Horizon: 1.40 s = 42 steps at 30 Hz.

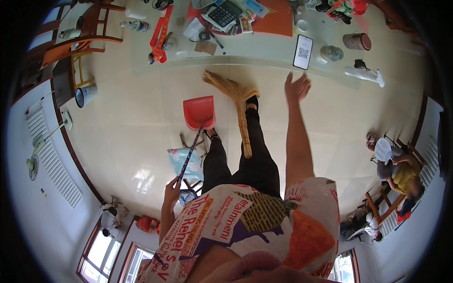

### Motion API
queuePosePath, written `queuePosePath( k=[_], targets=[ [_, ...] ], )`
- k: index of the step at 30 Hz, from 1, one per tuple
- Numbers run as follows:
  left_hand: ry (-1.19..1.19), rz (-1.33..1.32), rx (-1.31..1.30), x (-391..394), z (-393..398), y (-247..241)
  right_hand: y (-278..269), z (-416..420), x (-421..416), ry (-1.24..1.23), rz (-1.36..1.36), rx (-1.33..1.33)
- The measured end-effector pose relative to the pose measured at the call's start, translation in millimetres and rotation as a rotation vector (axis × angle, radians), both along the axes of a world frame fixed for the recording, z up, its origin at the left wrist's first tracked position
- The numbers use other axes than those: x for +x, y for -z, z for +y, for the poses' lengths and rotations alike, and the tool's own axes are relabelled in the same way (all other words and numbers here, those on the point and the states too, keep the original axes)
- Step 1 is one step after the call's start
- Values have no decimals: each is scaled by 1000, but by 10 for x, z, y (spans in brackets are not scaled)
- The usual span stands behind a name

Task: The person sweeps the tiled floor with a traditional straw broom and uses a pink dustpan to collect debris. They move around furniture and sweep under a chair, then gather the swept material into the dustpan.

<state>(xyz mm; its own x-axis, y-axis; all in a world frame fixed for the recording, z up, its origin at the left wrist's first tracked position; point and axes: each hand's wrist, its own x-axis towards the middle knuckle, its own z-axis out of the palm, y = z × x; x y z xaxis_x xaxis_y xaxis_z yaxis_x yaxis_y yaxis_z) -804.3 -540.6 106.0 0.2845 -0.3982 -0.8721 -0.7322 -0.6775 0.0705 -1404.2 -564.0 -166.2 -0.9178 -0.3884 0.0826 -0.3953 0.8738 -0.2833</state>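
My left hand (pixel 172 190) grips the long patterned handle (pixel 189 154) of a red dustpan (pixel 199 110). The pan sits on the floor ahead of my left foot, with some dark debris at its back. A straw broom (pixel 242 116) is in front of my right leg; neither hand touches it, and its bristles spread forward past my shoe. My right hand (pixel 298 86) is stretched forward with the thumb apart and nothing visible in it. Just beyond its fingers, a smartphone (pixel 303 52) showing a printed-style code on its screen lies near the edge of a glass-topped table (pixel 262 49).
On the table are a calculator (pixel 225 14), a red ribbon (pixel 161 39), a bottle (pixel 136 26) and a glass jar (pixel 331 53). A cushioned stool (pixel 185 162) stands behind the dustpan. A bin (pixel 86 95) is at left. A seated person (pixel 403 173) holds a round fan at right.
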Motion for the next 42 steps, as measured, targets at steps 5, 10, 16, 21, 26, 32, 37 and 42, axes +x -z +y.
queuePosePath(
  k=[5, 10, 16, 21, 26, 32, 37, 42],
  targets=[
    [-94, 28, 75, -318, -32, -69, 152, -641, -1032, 251, -227, 174],
    [-55, 88, -10, -408, 250, 43, 336, -865, -1226, 309, -278, 223],
    [-102, 115, -24, -398, 451, 205, 291, -890, -1218, 334, -304, 198],
    [-100, 156, -60, -431, 523, 280, 203, -929, -1246, 295, -307, 264],
    [-21, 87, -46, -841, 522, 266, 125, -739, -942, 167, -136, 160],
    [-58, 201, -299, -559, 1055, 568, -69, 525, 1343, -447, -690, 317],
    [-23, 131, -188, -932, 956, 429, -741, 943, 2529, -749, -1238, 725],
    [-105, 165, -191, -1177, 931, 234, -205, 1106, 2782, -453, -1351, 903]
  ],
)
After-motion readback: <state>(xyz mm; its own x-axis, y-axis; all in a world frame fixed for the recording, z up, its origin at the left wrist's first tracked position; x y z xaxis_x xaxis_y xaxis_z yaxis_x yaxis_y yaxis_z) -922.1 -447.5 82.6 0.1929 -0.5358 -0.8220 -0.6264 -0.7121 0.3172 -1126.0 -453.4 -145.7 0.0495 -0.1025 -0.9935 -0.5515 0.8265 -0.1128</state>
